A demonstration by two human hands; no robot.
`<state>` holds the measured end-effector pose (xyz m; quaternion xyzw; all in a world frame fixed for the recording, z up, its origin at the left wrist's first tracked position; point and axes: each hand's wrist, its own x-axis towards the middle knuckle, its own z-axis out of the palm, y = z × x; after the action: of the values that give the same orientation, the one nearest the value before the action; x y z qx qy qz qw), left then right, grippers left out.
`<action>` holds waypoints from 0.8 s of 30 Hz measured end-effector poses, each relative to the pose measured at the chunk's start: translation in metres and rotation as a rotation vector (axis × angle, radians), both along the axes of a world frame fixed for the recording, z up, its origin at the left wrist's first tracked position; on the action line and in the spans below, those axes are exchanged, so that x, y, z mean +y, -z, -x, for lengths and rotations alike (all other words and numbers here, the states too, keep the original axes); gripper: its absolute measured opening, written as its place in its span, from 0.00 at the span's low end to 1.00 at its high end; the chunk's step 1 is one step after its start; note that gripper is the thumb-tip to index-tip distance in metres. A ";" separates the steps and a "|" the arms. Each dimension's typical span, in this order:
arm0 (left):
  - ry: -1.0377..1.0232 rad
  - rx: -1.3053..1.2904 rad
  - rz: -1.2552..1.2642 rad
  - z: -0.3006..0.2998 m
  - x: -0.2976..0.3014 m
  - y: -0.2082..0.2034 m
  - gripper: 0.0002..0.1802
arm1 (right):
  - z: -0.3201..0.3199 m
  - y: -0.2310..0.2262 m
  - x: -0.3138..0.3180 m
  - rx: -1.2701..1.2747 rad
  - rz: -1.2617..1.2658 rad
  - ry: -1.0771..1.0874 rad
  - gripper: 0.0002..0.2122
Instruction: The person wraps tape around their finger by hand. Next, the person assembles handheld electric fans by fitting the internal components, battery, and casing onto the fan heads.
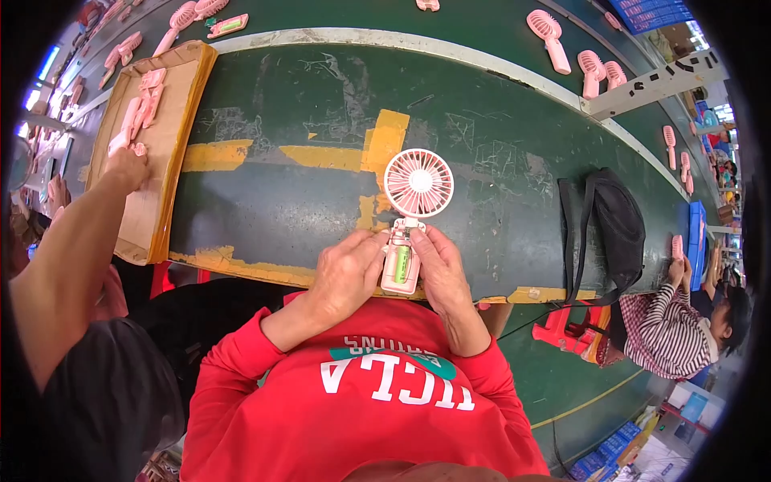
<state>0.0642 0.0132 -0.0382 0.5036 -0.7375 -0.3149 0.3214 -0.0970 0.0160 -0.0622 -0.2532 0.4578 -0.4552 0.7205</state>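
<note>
A pink handheld fan (418,183) with a round grille is held upright over the near edge of the green table. Its handle is open, and a green battery cell (401,263) shows inside. My left hand (346,271) grips the handle's left side near the neck, fingers bent. On the handle's right side my right hand (443,269) closes with thumb and fingers at the same height. What the fingertips press on is partly hidden.
Left, another person's hand (128,166) reaches into a cardboard tray (173,153) of pink fan parts. A black bag (614,229) lies on the table's right side. Pink fans (546,36) lie beyond the pale rail (361,36). A person in stripes (671,337) sits far right.
</note>
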 end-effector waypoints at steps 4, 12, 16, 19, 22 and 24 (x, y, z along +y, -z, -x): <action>0.018 -0.126 0.105 0.005 0.004 -0.004 0.15 | 0.000 0.001 0.002 -0.004 0.013 0.022 0.13; 0.334 -0.396 0.281 -0.001 -0.004 -0.011 0.21 | 0.000 0.000 -0.001 -0.024 0.010 0.014 0.12; 0.407 -0.428 0.274 -0.004 -0.012 -0.015 0.21 | -0.003 0.003 -0.003 -0.039 0.022 0.021 0.12; 0.382 -0.292 0.238 -0.012 -0.018 -0.016 0.17 | -0.009 -0.004 -0.004 0.008 0.003 0.025 0.12; 0.379 -0.154 0.060 -0.014 -0.025 0.000 0.13 | -0.004 -0.002 0.000 0.030 -0.002 0.066 0.13; 0.303 0.045 -0.005 -0.016 -0.029 -0.007 0.13 | -0.002 -0.004 0.001 0.028 0.020 0.055 0.14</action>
<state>0.0804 -0.0156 -0.0307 0.3800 -0.7970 -0.3726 0.2854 -0.0955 0.0173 -0.0585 -0.2542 0.4701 -0.4757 0.6986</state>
